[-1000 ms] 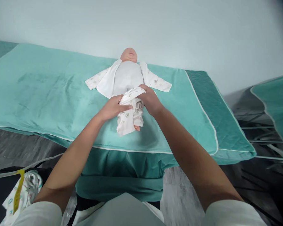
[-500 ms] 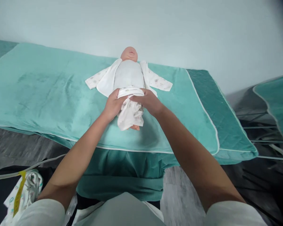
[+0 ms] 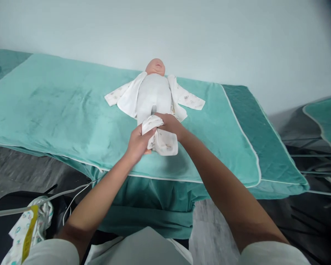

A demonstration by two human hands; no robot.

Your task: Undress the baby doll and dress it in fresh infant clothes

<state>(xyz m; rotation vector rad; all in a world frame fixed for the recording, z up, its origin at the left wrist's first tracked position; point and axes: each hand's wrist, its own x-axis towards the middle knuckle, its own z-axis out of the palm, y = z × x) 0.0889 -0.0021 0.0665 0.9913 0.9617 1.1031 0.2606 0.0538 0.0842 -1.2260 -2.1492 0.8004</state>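
On the bed lies a baby doll [image 3: 155, 88], face up, its head toward the wall. Its torso and upper legs look pale grey-white. An open white printed baby top [image 3: 131, 96] is spread at its sides, sleeves out. Bunched around the doll's lower legs is a pair of white printed baby pants [image 3: 166, 141]. My left hand [image 3: 138, 142] is closed on the bunched pants at the left. My right hand [image 3: 169, 126] is closed on them at the right, fingers partly hidden by the cloth. A bit of foot shows below the left hand.
The bed [image 3: 57, 106] has a green velvety cover with white piping and stands against a pale wall. At lower left, printed cloth with a yellow strip [image 3: 30, 232] rests on a black chair, near a pale cable [image 3: 55, 193]. Another green-covered bed [image 3: 325, 121] is at right.
Both hands have pulled the pants down from the doll's hips to its lower legs, baring the crotch and thighs. The pants' loose end has swung to the right. The view has shifted slightly.
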